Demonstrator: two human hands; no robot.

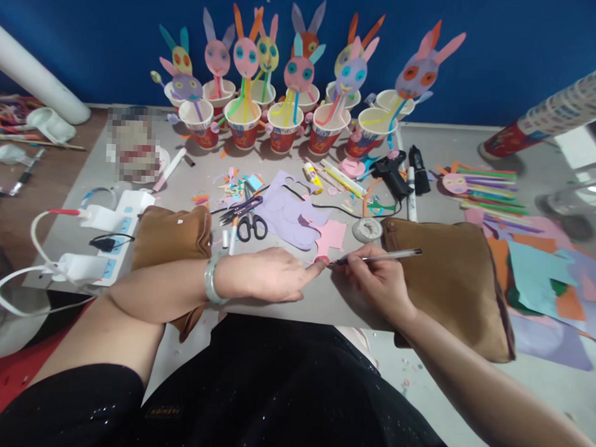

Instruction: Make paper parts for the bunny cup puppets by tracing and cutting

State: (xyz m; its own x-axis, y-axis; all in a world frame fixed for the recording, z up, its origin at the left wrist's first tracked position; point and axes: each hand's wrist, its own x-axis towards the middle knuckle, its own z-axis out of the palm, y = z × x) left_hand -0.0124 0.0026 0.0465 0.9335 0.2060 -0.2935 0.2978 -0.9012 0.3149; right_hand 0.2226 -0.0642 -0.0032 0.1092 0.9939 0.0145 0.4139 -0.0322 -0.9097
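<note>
My right hand (381, 278) grips a clear-barrelled pen (399, 254), its tip pointing left, close to my left fingertip. My left hand (269, 275) wears a pale bangle at the wrist and holds nothing. Its index finger is stretched out and presses on a small pinkish-red paper piece (322, 258) at the table's front. Just behind lie a pink paper scrap (333, 236) and cut purple paper (291, 217). Black-handled scissors (252, 228) rest beyond my left hand. A roll of tape (367, 230) sits behind my right hand.
Paper cups (243, 124) with paper rabbit faces line the back wall. A glue gun (392, 174) and markers lie at centre right. Brown cushions (447, 281) flank my arms. A power strip (124, 234) stands left, coloured paper sheets (540, 277) right, stacked cups (541, 121) far right.
</note>
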